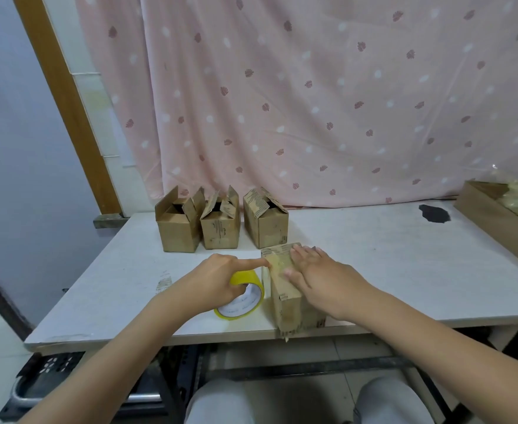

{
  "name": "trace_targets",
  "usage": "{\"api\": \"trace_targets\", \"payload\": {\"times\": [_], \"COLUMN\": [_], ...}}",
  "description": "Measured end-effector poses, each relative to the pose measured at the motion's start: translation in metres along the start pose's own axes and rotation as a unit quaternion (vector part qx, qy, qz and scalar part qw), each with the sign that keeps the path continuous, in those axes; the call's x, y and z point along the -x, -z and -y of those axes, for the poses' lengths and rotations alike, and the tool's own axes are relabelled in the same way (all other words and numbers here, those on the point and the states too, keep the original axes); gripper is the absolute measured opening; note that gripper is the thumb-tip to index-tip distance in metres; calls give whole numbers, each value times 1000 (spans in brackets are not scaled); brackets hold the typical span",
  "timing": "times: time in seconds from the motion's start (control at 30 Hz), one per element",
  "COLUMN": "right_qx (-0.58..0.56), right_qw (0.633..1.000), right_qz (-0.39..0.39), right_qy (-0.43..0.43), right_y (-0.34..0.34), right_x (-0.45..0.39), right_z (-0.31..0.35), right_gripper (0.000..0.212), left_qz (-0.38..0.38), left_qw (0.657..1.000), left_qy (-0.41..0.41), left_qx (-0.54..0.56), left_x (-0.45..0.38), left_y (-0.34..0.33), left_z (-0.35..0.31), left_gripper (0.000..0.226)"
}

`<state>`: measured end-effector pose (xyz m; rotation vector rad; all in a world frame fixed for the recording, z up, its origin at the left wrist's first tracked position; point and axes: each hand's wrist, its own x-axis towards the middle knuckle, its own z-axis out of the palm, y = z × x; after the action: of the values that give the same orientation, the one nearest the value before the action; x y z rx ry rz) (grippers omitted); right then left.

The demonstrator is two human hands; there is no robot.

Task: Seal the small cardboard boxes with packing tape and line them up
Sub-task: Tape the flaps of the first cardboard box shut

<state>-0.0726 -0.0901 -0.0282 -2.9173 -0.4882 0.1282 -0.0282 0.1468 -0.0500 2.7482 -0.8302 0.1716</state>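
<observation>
A closed small cardboard box (285, 296) lies near the table's front edge, with clear tape across its top. My right hand (316, 272) rests flat on the box's top, fingers straight. My left hand (218, 276) holds a yellow tape roll (242, 302) just left of the box, its index finger stretched out and touching the box's top left edge. Three more small boxes stand in a row behind: the left box (176, 228), the middle box (221, 229) and the right box (267, 223), all with flaps open.
The white table (389, 270) has a dark stain (434, 213) at the back right. A wooden tray (496, 215) with yellowish plastic packets sits at the right edge. A pink curtain hangs behind the table.
</observation>
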Motion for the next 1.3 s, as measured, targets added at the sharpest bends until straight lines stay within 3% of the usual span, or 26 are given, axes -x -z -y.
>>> {"api": "trace_targets", "payload": {"times": [0.1,0.23,0.33,0.47,0.57,0.73,0.9,1.03,1.13,1.3], "right_qx": [2,-20,-55,4,58,64,0,-120,-162,-286], "right_qw": [1000,997,990,981,976,970,972,966,964,933], "right_qz": [6,27,38,119,149,150,131,120,106,100], "right_qy": [-31,-75,-127,-150,-146,-180,-196,-193,-182,-195], "right_y": [7,20,26,39,43,39,52,58,57,56], "right_x": [-6,-18,-34,-51,-59,-71,-60,-50,-48,-45], "right_z": [5,31,38,53,61,56,46,38,35,18], "right_gripper": [66,39,31,46,45,49,59,77,87,84], "left_qz": [-1,-9,-7,-4,5,1,-15,-64,-62,-26], "left_qw": [1000,997,997,996,995,992,984,985,990,996], "left_qy": [2,31,46,72,91,119,117,94,73,54], "left_qx": [15,75,64,49,37,44,132,126,100,65], "left_x": [0,6,4,-5,-6,2,14,19,20,30], "left_y": [-2,-4,-6,-10,-11,-6,-4,13,26,39], "left_z": [-5,-10,-17,-20,-22,-21,-15,-11,-15,-8], "left_gripper": [63,55,52,52,50,45,40,40,40,51]}}
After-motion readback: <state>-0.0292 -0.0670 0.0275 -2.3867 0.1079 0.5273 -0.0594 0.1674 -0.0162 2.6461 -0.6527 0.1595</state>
